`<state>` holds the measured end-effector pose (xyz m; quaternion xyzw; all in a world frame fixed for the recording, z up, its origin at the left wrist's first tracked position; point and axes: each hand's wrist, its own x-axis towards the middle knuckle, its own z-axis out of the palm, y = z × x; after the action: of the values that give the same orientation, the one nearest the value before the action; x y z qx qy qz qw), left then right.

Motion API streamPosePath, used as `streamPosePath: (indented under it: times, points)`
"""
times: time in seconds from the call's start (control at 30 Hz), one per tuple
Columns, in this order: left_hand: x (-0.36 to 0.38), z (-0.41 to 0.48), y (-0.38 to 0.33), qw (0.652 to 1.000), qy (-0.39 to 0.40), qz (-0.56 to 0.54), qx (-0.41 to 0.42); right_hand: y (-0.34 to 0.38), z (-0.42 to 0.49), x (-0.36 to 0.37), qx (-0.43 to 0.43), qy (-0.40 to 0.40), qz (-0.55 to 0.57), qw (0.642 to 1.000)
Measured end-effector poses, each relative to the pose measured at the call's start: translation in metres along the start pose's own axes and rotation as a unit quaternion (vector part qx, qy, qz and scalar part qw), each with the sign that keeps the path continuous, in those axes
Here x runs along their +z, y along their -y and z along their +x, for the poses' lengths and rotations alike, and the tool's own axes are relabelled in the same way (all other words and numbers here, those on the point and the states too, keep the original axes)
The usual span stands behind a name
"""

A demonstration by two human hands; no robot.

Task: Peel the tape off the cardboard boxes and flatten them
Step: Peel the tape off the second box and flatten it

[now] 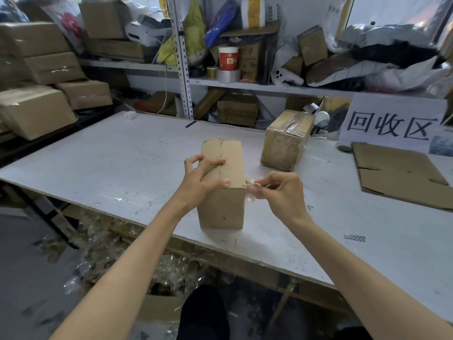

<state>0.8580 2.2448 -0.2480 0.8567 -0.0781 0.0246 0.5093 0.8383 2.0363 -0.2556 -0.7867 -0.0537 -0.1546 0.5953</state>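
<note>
A plain brown cardboard box stands closed on the white table, near its front edge. My left hand rests on the box's top with fingers spread, holding it down. My right hand is just right of the box's near top corner and pinches a crumpled strip of clear tape that still touches that corner. A second box, wrapped in clear tape, sits farther back to the right.
A flattened cardboard sheet lies at the table's right, below a white sign. Stacked boxes fill the left side and cluttered shelves the back. Crumpled tape scraps litter the floor under the table.
</note>
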Motion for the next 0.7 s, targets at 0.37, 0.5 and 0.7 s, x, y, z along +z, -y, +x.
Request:
streamPosePath:
  times: [0.37,0.5,0.7]
  points:
    - [0.006,0.006,-0.002,1.000,0.003,-0.013,0.016,-0.020,0.016,-0.043,0.042,-0.104,-0.049,0.992]
    - [0.011,0.009,-0.003,0.999,0.000,-0.023,0.023,-0.022,0.026,-0.066,0.057,-0.186,-0.102,0.976]
    - [0.024,0.014,-0.005,0.999,-0.012,-0.006,0.036,-0.019,0.028,-0.086,-0.094,-0.242,-0.299,0.918]
